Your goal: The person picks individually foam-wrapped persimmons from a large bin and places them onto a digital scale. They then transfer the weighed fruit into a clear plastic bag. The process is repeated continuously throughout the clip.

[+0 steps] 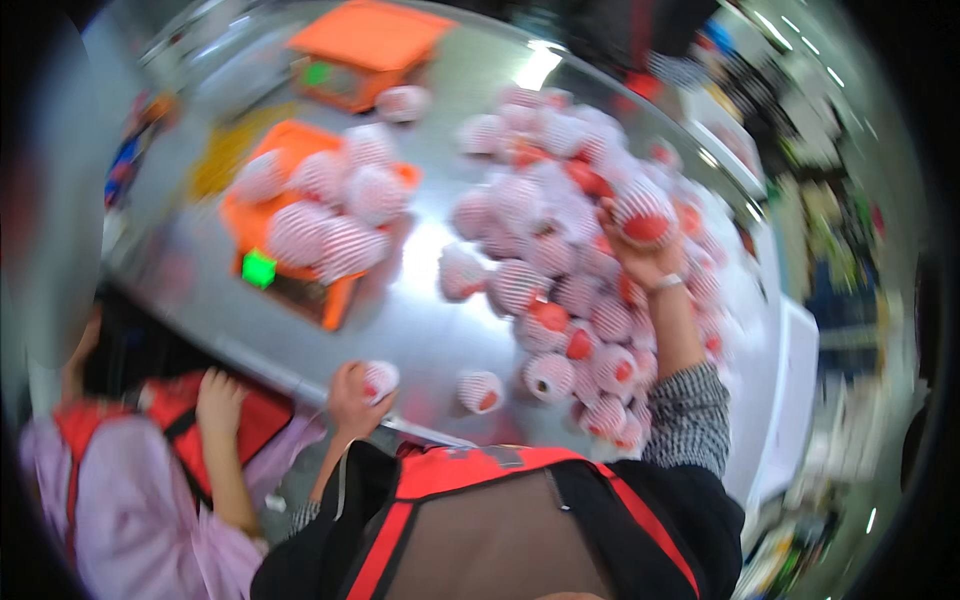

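My left hand (354, 405) is at the near edge of the metal table (442, 330), gripping a red fruit in a white foam net (381, 379). Over on the right, my raised right hand (649, 259) holds another netted red fruit (643, 213), its bare red side showing. Beneath that hand spreads a large heap of foam-netted red fruit (551, 255). One netted fruit (480, 392) lies apart, between my left hand and the heap. The picture is blurred, so the exact kind of fruit is unclear.
Several netted fruits sit on an orange box-like stand (341, 304) bearing a green square. Behind it are a second orange stand (367, 37), a lone netted fruit (402, 103) and yellow material (232, 150). A co-worker's hand (220, 397) is at left. White containers (787, 390) line the right.
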`<state>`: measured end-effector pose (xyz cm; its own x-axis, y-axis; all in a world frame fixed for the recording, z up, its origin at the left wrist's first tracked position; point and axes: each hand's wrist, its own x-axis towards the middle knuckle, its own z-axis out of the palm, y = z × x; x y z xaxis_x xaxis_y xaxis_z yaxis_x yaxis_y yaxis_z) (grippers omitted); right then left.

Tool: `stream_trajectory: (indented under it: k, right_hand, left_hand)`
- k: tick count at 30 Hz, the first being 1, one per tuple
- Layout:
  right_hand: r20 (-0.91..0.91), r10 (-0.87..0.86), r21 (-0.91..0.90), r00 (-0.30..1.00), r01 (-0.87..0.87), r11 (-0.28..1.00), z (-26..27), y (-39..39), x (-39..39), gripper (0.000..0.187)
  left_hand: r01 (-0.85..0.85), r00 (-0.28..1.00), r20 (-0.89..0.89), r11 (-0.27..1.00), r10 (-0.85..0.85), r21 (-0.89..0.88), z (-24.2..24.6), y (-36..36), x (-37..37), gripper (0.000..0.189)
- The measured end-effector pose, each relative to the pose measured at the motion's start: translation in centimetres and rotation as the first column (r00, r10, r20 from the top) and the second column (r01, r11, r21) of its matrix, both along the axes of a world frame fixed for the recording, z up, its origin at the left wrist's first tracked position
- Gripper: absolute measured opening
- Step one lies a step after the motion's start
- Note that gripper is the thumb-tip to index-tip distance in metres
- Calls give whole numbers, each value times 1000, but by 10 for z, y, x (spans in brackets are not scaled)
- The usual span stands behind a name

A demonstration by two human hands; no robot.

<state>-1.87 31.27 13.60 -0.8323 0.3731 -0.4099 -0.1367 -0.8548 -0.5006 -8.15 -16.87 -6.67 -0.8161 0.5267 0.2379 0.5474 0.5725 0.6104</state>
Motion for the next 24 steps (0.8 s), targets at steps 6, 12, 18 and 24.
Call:
stream_trajectory:
  k: [6, 12, 18, 24]
  right_hand:
    - [-57, 392, 200, 918, -374, 906, -17, -57, -71, 62]
    - [100, 352, 354, 931, -364, 862, -2, -117, -162, 48]
    - [180, 313, 831, 932, -314, 459, 10, -161, -271, 60]
    - [189, 273, 753, 943, -318, 577, 10, -188, -343, 51]
  left_hand:
    - [28, 998, -55, 999, -26, 41, 12, -11, 4, 81]
    - [2, 997, -71, 998, 3, 61, 7, -15, 8, 84]
    - [-67, 993, -88, 995, 73, 70, 13, -8, 5, 66]
    - [-94, 990, -94, 992, 102, 87, 12, -4, 5, 67]
